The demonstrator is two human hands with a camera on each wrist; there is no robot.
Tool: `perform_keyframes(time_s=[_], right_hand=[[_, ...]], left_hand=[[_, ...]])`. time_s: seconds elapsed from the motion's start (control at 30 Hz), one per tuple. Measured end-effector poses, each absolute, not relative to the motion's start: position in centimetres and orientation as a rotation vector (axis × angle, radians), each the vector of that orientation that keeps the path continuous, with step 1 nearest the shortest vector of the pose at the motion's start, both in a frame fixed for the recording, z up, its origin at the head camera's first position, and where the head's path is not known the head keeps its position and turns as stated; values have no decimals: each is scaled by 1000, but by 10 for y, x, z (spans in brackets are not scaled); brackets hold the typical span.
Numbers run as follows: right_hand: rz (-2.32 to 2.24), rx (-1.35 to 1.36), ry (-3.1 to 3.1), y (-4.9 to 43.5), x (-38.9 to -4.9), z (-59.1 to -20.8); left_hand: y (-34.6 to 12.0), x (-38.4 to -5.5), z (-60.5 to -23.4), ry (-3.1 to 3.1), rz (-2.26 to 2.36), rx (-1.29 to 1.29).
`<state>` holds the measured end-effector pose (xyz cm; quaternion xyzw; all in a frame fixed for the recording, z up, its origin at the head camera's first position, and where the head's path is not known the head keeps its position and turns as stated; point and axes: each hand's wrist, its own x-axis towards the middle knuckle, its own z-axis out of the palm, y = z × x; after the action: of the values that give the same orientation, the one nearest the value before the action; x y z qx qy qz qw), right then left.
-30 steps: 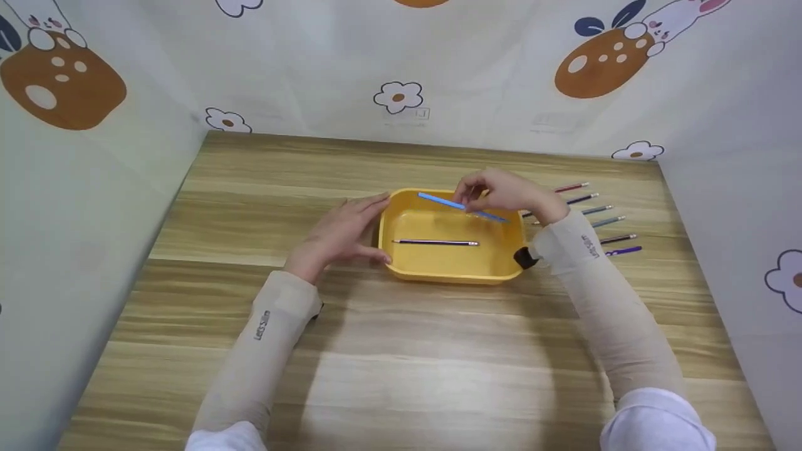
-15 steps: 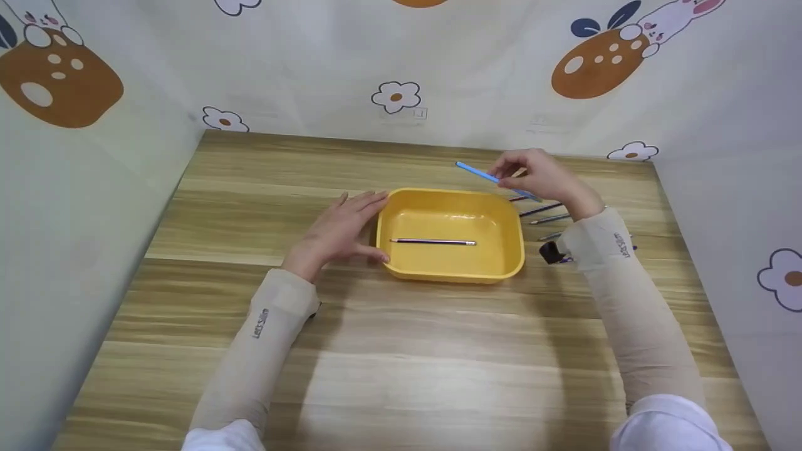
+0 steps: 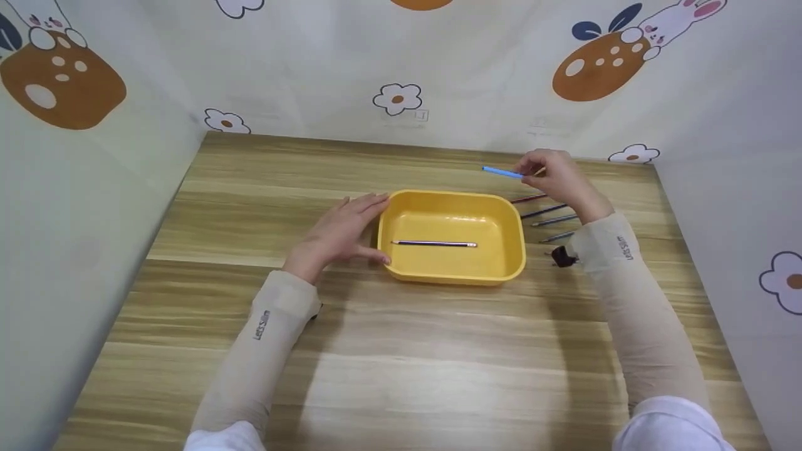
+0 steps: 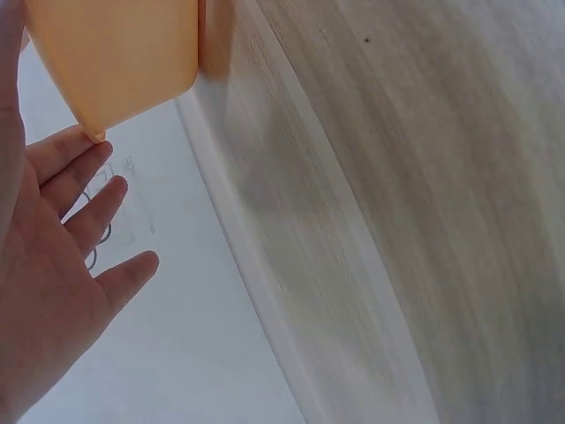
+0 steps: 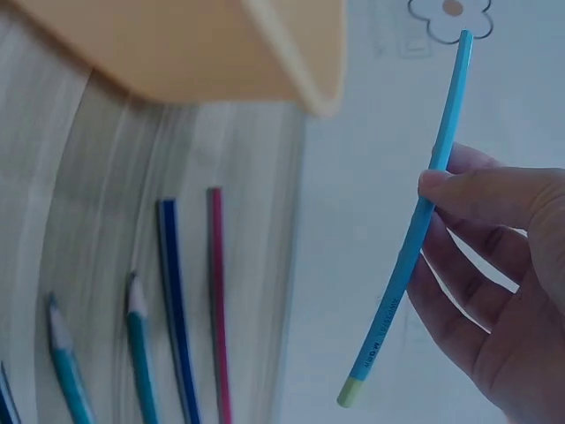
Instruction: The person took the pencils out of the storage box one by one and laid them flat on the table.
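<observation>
My right hand [image 3: 557,181] is raised beyond the back right corner of a yellow plastic bin [image 3: 451,279]. Between thumb and fingers it pinches a light blue pencil [image 5: 408,243] with a pale yellow-green end and small lettering. A dark pencil [image 3: 435,243] with a white end lies lengthwise on the bin's floor. At the bin's left end rests my left hand [image 3: 335,235], thumb near the front corner and straight fingers at the back one. The left wrist view has those fingers [image 4: 84,172] spread, the upper ones touching the rim.
Right of the bin, several pencils lie in a row on the wooden table, partly hidden by my right arm; among them are a red pencil [image 5: 219,300], a dark blue pencil [image 5: 177,305] and a teal pencil [image 5: 141,362]. Printed cloth walls [image 3: 476,75] stand behind and at both sides.
My right hand has carried the light blue pencil from over the bin to the right and back, past its far right corner. The left hand and the bin have stayed put.
</observation>
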<state>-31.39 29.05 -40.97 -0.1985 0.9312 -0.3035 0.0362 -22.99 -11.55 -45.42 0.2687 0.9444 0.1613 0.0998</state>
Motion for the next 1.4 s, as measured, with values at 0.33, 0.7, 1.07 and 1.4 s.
perform_keyframes(time_s=[0.33, 0.7, 1.07, 1.4], right_hand=[[-699, -499, 2943, 310, -330, -439], [-453, -559, 3019, 315, -344, -465], [-390, -477, 3001, 319, -352, -472], [-365, -468, 3013, 317, -354, -473]], left_hand=[[-114, -230, -453, 2793, 450, 790], [-113, -226, -456, 2811, 452, 812], [-112, -226, -454, 2798, 471, 795], [-116, -228, -454, 2800, 459, 792]])
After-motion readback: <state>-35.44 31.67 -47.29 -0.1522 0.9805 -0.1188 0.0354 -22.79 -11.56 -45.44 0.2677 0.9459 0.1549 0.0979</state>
